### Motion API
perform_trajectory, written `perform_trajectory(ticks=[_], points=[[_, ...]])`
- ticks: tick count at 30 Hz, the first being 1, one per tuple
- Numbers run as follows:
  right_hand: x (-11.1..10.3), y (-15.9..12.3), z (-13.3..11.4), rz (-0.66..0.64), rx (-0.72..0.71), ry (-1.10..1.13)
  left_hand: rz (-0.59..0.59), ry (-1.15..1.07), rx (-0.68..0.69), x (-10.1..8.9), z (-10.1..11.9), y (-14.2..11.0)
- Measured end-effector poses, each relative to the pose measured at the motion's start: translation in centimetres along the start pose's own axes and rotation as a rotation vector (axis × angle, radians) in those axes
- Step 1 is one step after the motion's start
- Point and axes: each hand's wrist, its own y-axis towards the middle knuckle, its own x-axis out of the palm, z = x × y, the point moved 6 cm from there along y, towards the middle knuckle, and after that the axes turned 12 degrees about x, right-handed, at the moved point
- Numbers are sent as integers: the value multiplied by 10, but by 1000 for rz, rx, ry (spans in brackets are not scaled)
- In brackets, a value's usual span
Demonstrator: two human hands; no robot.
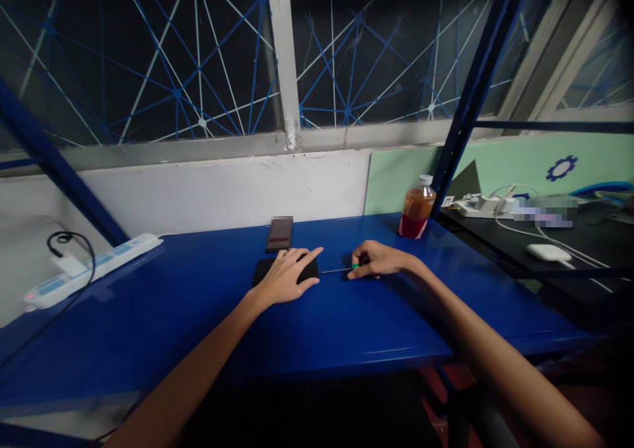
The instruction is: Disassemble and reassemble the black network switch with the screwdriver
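Observation:
My left hand [284, 279] lies with its fingers spread over a flat black box [264, 271] on the blue table, pressing on its top. The hand covers much of the box. In my right hand [381, 260] is a screwdriver [337, 271] with a green and black handle, mostly hidden by the closed fingers. Its thin metal shaft points left, level with the table, and the tip is at the right side of the box. Whether the tip touches the box I cannot tell. A few tiny bits, perhaps screws, lie on the table just behind the shaft.
Behind the box lies a phone [280, 234]. A drink bottle [417, 209] stands at the back right of the blue table [317, 332]. On the left is a power strip [99, 269] with a black cable. A black side table on the right holds a white case [548, 253] and cables.

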Motion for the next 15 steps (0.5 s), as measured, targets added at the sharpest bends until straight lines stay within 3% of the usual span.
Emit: perform_trajectory(ticks=[3,15], points=[[6,-2,0,-51,58,33,9,6,4,0,0,0],[-7,0,-1,119,8,-135,8,2,9,1,2,0]])
